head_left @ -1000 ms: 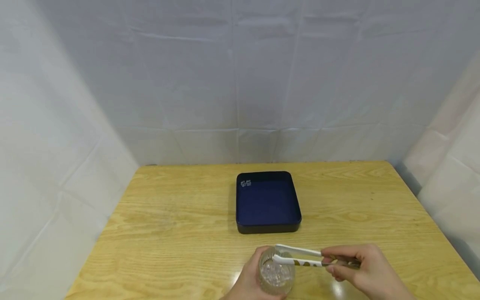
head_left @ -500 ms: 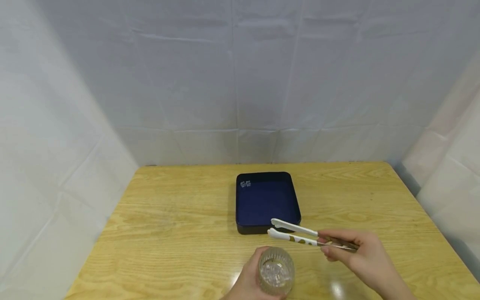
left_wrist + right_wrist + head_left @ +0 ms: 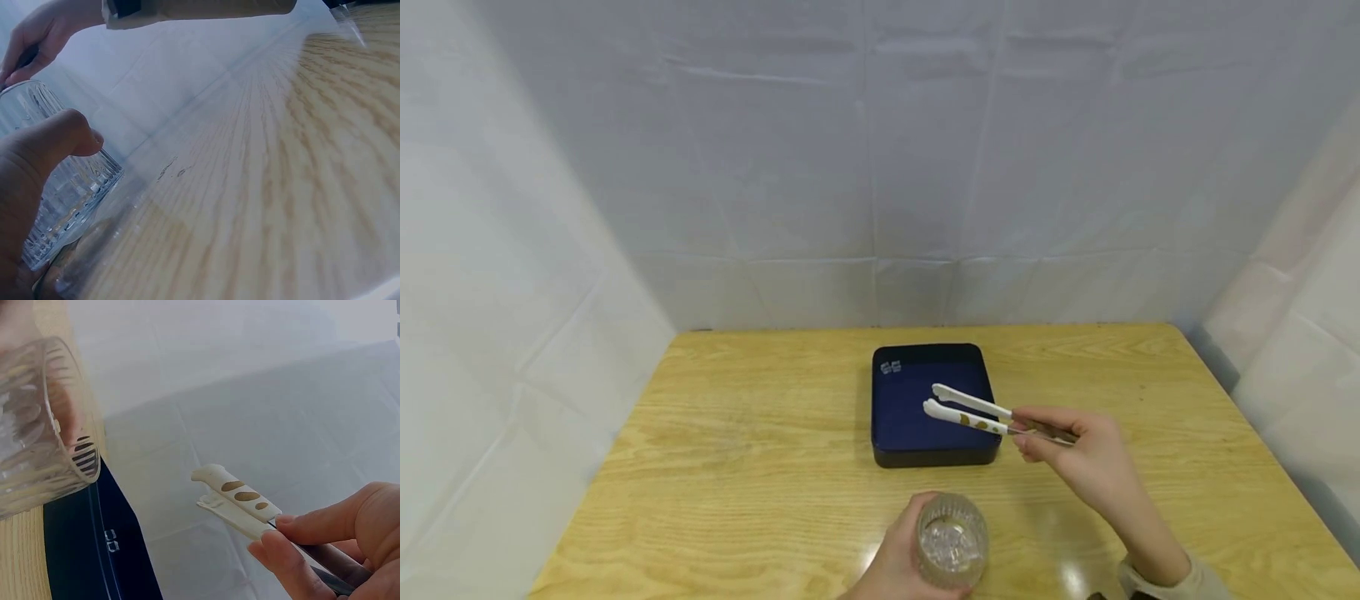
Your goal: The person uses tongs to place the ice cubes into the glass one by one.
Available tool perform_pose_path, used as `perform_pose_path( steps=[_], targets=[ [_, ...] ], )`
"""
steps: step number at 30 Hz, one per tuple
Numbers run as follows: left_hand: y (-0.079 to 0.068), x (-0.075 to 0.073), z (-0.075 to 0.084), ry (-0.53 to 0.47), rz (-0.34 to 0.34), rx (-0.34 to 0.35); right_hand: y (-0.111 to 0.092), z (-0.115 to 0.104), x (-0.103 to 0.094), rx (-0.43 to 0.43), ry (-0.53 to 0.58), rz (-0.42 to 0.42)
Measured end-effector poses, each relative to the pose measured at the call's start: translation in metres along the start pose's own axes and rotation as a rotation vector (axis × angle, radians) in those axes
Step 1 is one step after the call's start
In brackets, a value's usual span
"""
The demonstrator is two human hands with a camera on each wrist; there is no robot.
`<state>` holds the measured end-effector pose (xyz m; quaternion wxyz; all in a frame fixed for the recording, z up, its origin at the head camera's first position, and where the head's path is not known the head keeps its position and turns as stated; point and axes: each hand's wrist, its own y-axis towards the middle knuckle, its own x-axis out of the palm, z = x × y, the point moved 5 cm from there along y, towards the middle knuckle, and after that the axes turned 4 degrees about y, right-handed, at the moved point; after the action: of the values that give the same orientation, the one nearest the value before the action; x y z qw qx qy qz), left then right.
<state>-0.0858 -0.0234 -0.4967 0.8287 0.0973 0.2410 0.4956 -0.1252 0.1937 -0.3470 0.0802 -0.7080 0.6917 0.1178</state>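
Observation:
My left hand [image 3: 895, 554] grips a clear ribbed glass [image 3: 953, 546] near the table's front edge, thumb across its side in the left wrist view. Clear, ice-like pieces [image 3: 951, 543] lie in the bottom of the glass. With thumb and fingers, my right hand [image 3: 1086, 454] pinches a pair of tongs [image 3: 973, 423]. The tongs have white tips with gold-brown patches, and metal handles. Their tips stand a little apart, over the dark blue square tray [image 3: 937, 457] in the head view. Whether a clear piece sits between them, I cannot tell.
A small pale, squarish patch [image 3: 891, 367] shows at the tray's far left corner. The wood-grain table [image 3: 737, 467] extends around the tray. White sheeting [image 3: 865, 167] hangs behind the table and along both sides.
My right hand has moved the tongs from the glass's rim, forward and slightly left, to over the tray. The left hand and the glass have stayed in place.

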Motion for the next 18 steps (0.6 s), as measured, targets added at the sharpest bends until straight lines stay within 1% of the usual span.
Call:
perform_pose_path(
  steps=[2,6,12,17,18],
  targets=[
    [0.0,0.0,0.001,0.007,0.002,0.016,0.008,0.002,0.002,-0.017,-0.013,0.009],
    [-0.001,0.001,-0.001,-0.027,-0.009,-0.026,0.024,0.007,0.008,-0.064,-0.009,0.025],
    [-0.003,0.001,-0.003,-0.056,-0.027,-0.087,0.05,0.021,0.019,-0.081,0.033,0.048],
    [-0.002,0.001,-0.003,-0.046,-0.028,-0.086,0.07,0.029,0.031,-0.107,0.041,0.063],
    [-0.002,0.001,-0.003,-0.049,-0.03,-0.095,0.074,0.031,0.034,-0.109,0.047,0.065]
  ],
)
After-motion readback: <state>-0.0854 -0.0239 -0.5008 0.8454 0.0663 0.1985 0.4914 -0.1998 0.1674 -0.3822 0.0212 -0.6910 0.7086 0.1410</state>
